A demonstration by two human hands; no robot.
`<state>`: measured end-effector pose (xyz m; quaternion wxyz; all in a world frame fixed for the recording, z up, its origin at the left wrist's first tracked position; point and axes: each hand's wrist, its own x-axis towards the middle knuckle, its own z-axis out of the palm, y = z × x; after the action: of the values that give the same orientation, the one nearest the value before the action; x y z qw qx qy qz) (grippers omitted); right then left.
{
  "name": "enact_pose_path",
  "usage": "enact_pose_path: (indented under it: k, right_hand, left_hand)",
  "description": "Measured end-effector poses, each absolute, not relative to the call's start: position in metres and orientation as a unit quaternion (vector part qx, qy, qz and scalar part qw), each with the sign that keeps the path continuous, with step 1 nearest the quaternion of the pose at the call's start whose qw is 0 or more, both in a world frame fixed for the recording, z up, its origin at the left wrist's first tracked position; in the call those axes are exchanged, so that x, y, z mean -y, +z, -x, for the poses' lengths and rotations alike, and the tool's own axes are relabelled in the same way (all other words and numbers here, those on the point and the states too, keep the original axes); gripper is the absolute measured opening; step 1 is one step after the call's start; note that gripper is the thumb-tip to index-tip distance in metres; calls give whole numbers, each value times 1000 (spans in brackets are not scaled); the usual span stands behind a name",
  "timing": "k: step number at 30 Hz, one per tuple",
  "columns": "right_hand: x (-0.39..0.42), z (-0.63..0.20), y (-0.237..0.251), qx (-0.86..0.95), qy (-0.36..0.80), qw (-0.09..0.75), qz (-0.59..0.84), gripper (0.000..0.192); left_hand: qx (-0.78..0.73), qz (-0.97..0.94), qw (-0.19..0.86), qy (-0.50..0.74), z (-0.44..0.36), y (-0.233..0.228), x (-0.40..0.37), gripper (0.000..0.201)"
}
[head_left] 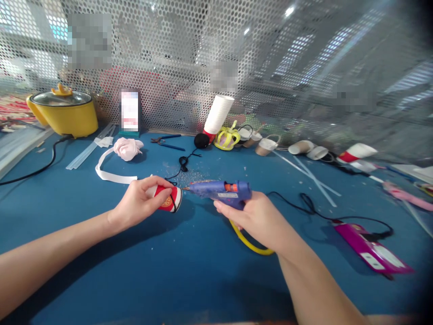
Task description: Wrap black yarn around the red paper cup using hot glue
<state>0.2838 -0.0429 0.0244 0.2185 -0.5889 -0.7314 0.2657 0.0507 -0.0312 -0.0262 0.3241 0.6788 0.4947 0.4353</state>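
My left hand (140, 203) grips a small red and white paper cup (170, 198) lying on its side just above the blue table. My right hand (255, 216) holds a blue glue gun (221, 190) with an orange trigger part. Its nozzle points left and touches the cup's rim. A yellow strip (248, 241) curves under my right hand. A thin black cord (182, 164) lies just behind the cup.
A yellow pot (64, 113) stands at the back left, with glue sticks (89, 149), a pink fabric flower (127, 148) and a white ribbon (110, 174). A cup stack (218, 115), pliers (167, 141) and loose cups (304, 146) line the mesh wall. A magenta power strip (370, 250) lies right.
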Motion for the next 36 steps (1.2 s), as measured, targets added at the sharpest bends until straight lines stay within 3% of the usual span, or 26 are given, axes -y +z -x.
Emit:
enact_pose_path:
  k: [10, 23, 36]
  right_hand:
    - [46, -282, 28, 735, 277, 237, 571, 18]
    - [49, -283, 30, 755, 225, 218, 576, 22]
    - [49, -284, 30, 750, 245, 214, 575, 21]
  left_hand:
    - [-430, -739, 248, 455, -48, -29, 33, 16]
    - [-417, -745, 231, 466, -48, -27, 33, 12]
    - [-421, -746, 242, 455, -47, -29, 33, 15]
